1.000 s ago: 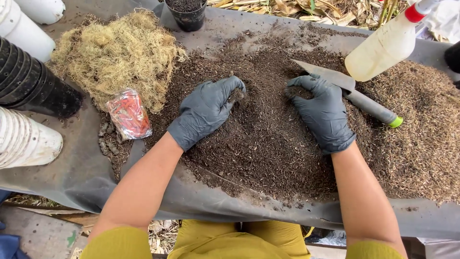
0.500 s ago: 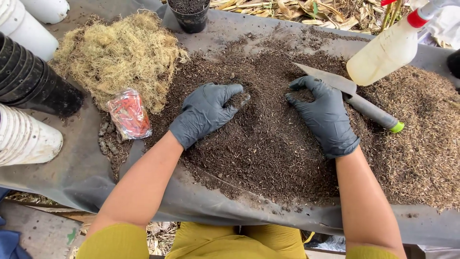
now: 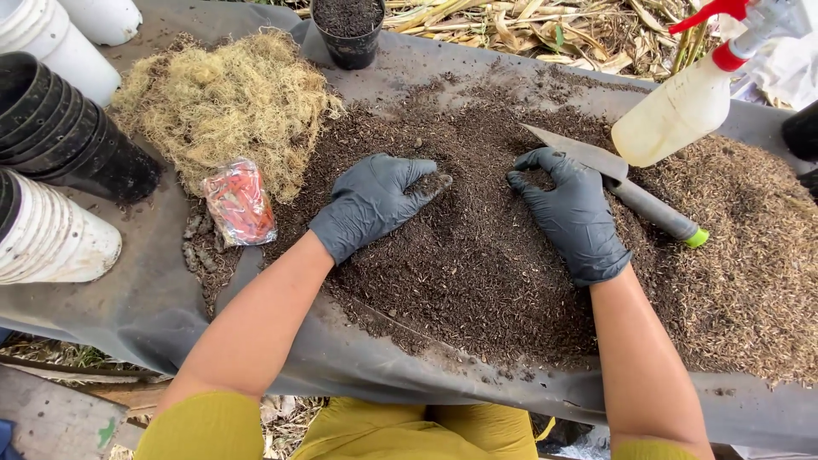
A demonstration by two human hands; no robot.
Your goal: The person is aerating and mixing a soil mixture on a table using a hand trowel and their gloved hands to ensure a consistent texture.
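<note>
I see both gloved hands resting on the dark soil heap (image 3: pixel 477 255) spread over the grey sheet (image 3: pixel 128 315). The left hand (image 3: pixel 371 204) lies half-curled, fingertips sunk in; whether it grips anything I cannot tell. The right hand (image 3: pixel 575 213) pinches loosely into soil (thumb partly buried). The trowel (image 3: pixel 622 183) beside it is half hidden; the spray bottle (image 3: pixel 682 102) is cut off.

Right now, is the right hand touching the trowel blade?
Cannot tell. In the head view the right hand rests on the dark soil pile right beside the trowel; the glove's edge overlaps the blade, hiding any contact or gap.
</note>
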